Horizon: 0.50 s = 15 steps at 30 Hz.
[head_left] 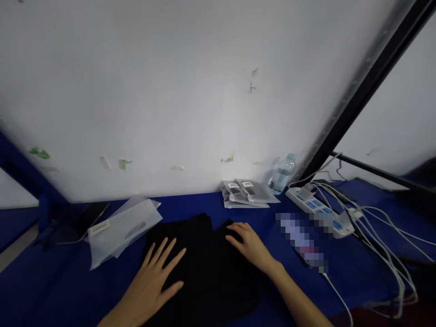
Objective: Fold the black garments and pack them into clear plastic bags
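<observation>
A black garment [204,272] lies on the blue table in front of me, with a notch between two parts at its far edge; its exact kind is hard to make out in the dark cloth. My left hand [155,272] rests flat on its left side, fingers spread and nothing held. At the garment's far right corner is my right hand [247,243], its fingers curled and the thumb close to them, pinching the fabric.
Left of the garment lie frosted plastic bags [126,222], beside a dark phone [91,215]. More bags [250,193] and a water bottle [283,175] stand against the white wall. On the right are a power strip [318,211], a blurred phone [301,240] and trailing white cables [384,247].
</observation>
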Each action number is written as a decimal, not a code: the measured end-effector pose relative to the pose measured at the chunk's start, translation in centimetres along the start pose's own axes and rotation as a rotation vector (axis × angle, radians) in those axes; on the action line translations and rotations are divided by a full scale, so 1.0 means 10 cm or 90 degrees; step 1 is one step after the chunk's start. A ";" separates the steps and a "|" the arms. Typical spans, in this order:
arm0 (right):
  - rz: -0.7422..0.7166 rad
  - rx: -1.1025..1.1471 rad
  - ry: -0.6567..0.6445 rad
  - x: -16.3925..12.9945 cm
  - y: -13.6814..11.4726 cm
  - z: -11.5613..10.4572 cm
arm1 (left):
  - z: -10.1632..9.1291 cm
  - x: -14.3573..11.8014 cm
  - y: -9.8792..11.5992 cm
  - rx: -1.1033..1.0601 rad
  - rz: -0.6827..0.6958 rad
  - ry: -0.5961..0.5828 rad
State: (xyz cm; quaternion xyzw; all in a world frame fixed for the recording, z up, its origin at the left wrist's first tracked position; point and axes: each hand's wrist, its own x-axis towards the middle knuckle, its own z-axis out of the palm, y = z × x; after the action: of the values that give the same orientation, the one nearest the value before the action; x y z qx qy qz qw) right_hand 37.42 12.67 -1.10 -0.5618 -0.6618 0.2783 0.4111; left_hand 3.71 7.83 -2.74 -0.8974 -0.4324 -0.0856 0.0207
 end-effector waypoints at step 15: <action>0.355 0.418 0.271 0.79 0.39 -0.50 | 0.02 0.09 0.06 -0.003 -0.015 0.008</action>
State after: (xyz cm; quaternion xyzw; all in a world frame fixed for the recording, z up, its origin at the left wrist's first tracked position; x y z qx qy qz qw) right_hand 43.50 20.70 0.02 -0.6029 -0.2643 0.4508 0.6028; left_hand 4.78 8.14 -2.72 -0.8918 -0.4426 -0.0921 0.0204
